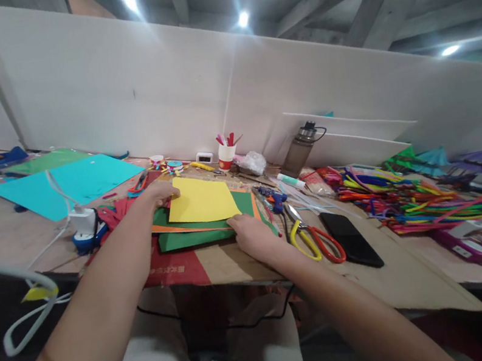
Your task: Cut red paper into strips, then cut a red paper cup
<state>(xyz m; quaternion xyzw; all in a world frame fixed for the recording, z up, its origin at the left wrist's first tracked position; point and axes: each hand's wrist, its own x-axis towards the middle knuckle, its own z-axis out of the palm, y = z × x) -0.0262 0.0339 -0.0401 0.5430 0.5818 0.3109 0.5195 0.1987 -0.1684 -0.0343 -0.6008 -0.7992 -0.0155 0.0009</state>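
Note:
A yellow sheet of paper (201,199) lies over a loose stack of orange paper (175,229) and green paper (186,239). My left hand (160,192) is closed on the yellow sheet's upper left edge, thumb and fingertips at the paper. At the lower right corner of that sheet, my right hand (251,235) has its fingers bent and pressed together on the paper. Whether it also grips the sheets beneath, I cannot tell. Red-and-brown cardboard (222,263) is under the stack, at the table's front edge.
Right of the stack lie yellow-and-red-handled scissors (316,240), a black phone (351,239) and a blue glue gun (274,197). A bottle (301,151) and a pen cup (226,155) stand behind. Pipe cleaners (424,199) spread far right; turquoise sheet (70,184) and white charger (83,220) left.

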